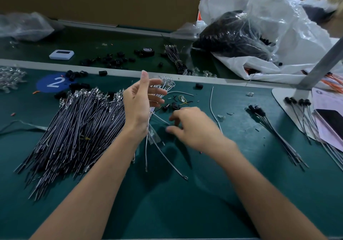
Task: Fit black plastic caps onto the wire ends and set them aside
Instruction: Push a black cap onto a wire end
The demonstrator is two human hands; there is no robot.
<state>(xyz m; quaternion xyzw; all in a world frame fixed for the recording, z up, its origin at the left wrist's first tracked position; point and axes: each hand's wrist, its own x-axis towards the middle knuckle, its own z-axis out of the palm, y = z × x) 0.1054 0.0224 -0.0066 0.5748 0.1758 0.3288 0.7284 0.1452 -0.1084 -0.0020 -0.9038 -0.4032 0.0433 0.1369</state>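
Note:
My left hand (138,103) is raised above the green mat, thumb up. It holds a small bunch of grey wires (163,85) whose clear tips fan out past its fingers and whose tails hang below the wrist. My right hand (193,126) is blurred and hovers low with its fingers curled downward. Thumb and forefinger are apart, with nothing visible between them. A few loose black caps (173,107) lie just beyond its fingertips. A big pile of uncapped wires (78,126) lies at the left. Several capped wires (269,122) lie at the right.
More capped wires (297,103) rest on a white board by a metal post (319,63). A phone (332,121) and papers lie at the far right. Scattered caps (111,59), a tape roll (148,51), a white device (61,54) and a plastic bag of black parts (232,35) sit beyond the rail.

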